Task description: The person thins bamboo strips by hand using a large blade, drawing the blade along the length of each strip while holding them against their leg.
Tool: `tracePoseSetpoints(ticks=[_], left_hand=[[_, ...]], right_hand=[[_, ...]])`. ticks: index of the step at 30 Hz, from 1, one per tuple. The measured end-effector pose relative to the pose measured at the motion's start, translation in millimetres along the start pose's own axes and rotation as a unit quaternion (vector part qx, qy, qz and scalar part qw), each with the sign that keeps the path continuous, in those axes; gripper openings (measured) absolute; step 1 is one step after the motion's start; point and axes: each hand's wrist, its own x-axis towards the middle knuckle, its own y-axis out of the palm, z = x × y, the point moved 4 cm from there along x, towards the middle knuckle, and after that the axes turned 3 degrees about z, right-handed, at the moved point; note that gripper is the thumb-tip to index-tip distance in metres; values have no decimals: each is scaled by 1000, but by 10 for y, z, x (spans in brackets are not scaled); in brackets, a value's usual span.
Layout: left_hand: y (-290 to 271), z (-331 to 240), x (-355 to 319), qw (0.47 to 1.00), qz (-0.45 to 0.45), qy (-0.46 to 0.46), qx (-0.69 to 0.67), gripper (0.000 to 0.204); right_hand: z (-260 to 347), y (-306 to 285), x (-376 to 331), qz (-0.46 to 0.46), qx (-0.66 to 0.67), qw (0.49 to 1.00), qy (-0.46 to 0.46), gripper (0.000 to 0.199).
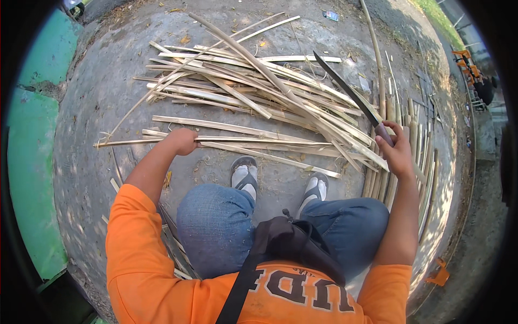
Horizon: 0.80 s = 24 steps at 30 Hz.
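Note:
My left hand (183, 141) is closed around a long, thin bamboo strip (259, 140), which lies crosswise in front of my feet. In my right hand (398, 151) is a machete (350, 92) with a dark curved blade and a brownish handle. Its tip points up and to the left, over the right side of a heap of split bamboo strips (226, 86). A few more pale strips (270, 155) lie just beneath and beside the held one, close to my sandals.
Long bamboo poles (413, 140) are laid side by side on the right. More strips (178, 248) lie by my left knee. A green wall (35, 162) stands at the far left. An orange object (440, 274) sits at the lower right. I wear a black bag (291, 243).

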Motion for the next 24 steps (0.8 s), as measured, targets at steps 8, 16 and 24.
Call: tracePoseSetpoints(ticks=[8,16,24], left_hand=[[-744,-117,-1066,999,33,-27,0,46],[-1300,-345,-2364,975,-174,-131,46,30],[-998,-554,-3902,868,-440,-224,61,20]], right_hand=[[130,-166,-155,-24,8,999,-40,54],[532,-508,-458,-87,56,983,-149,52],[1014,-611,-507,-150,165,936,-273,50]])
